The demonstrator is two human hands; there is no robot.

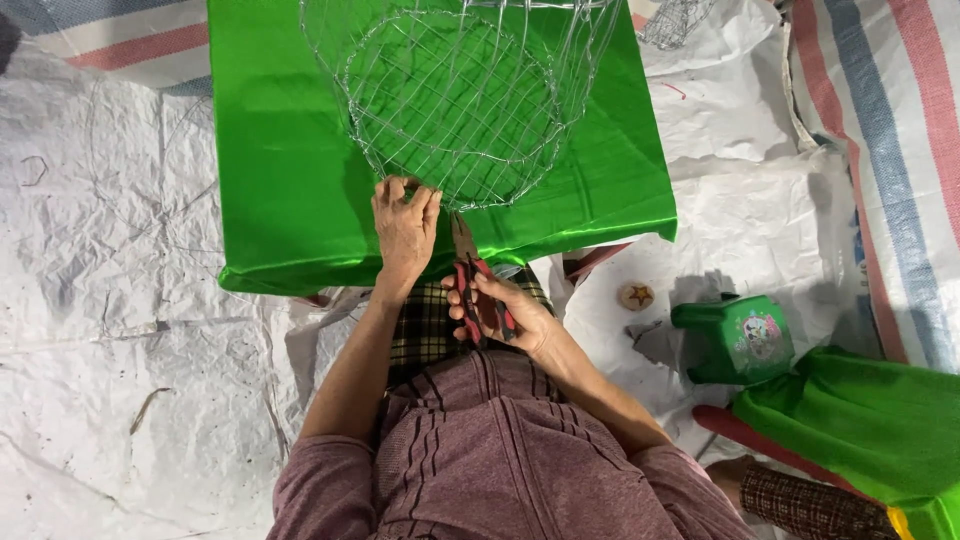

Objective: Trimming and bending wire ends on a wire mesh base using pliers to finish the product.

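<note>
A round wire-mesh basket frame (455,95) rests on a table covered in shiny green cloth (280,160). My left hand (404,228) grips the near rim of the wire frame, fingers curled over the wire. My right hand (500,310) holds red-handled pliers (470,275) just below the rim, their metal jaws pointing up toward the wire beside my left hand. My lap, in a plaid cloth and a mauve sweater, fills the bottom middle.
White woven plastic sheeting (110,300) covers the floor. A small green plastic stool (740,340) lies at the right, with a small round star-marked object (636,296) near it. More green cloth (870,420) and a striped tarp (880,120) lie at the right.
</note>
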